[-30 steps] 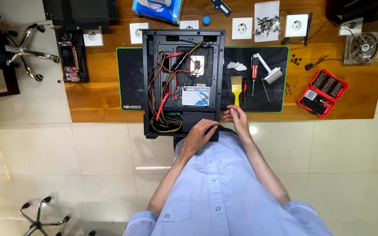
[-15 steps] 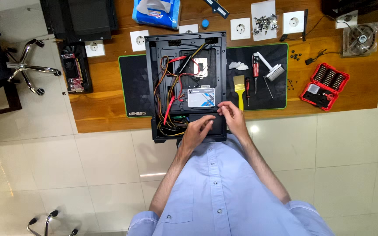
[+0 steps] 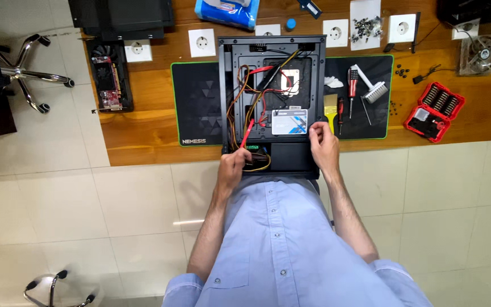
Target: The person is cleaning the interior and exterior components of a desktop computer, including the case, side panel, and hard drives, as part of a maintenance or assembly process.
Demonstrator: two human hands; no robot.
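Wooden desk (image 3: 143, 136) ran across the upper half of the frame, a black desk mat (image 3: 197, 102) spread over its middle. Open black computer case (image 3: 272, 102) lay flat at frame centre on that mat, near end overhanging the desk edge. Graphics card (image 3: 109, 77) sat upper left; red bit set (image 3: 434, 108) lay open at right. Rectangular silver-and-blue drive (image 3: 289, 121) rested inside the case's lower part. Left hand (image 3: 233, 167) was closed around the red and orange cables (image 3: 249, 133) at the case's lower left corner. Right hand (image 3: 324, 146) touched the case's lower right edge just beside the drive, fingers curled; actual pinch not discernible. Red-handled screwdriver (image 3: 353, 85) lay right of the case.
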